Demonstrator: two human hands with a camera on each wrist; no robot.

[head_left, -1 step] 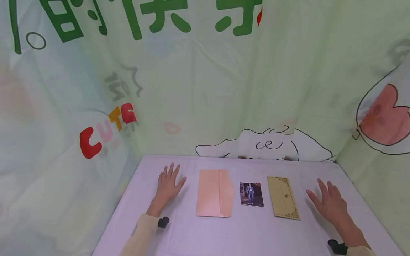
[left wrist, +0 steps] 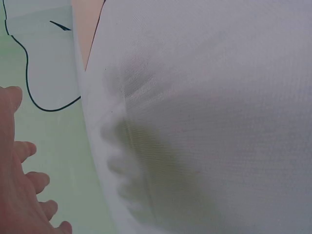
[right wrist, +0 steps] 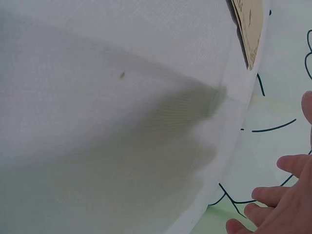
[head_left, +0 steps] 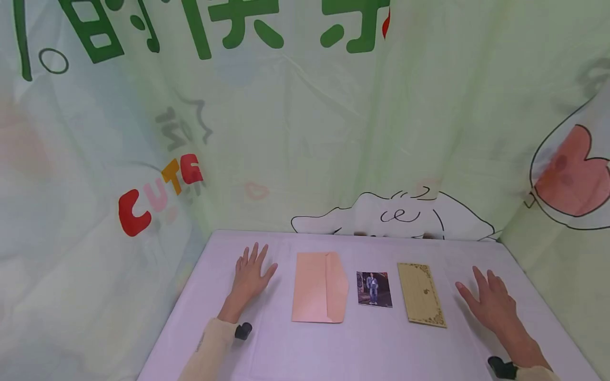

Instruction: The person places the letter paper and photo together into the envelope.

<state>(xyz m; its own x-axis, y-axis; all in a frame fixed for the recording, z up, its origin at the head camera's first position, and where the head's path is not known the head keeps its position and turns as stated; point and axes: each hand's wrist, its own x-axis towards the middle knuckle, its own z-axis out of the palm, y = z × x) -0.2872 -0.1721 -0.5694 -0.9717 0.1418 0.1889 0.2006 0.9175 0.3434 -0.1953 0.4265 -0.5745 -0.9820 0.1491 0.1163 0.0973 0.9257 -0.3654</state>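
Observation:
My left hand (head_left: 250, 276) hovers over the left part of the table with its fingers spread, holding nothing. Nearest to it lies a pink envelope (head_left: 312, 288), its pointed flap on the right side. A small square photo (head_left: 374, 289) of a standing person in blue lies in the middle. To its right is a tan kraft-paper card or envelope (head_left: 421, 293) with brown ornament at its corners, slightly tilted. My right hand (head_left: 493, 304) hovers to the right of that, fingers apart and nothing in them. In the right wrist view, the fingers (right wrist: 270, 196) cast a shadow on the cloth.
A pale lilac cloth covers the table (head_left: 295, 352). Behind it and at both sides hangs a printed curtain (head_left: 295, 132) with green characters and cartoon drawings, meeting the table's far edge. A dark wrist device (head_left: 243, 331) sits on the left wrist, another (head_left: 502, 367) on the right.

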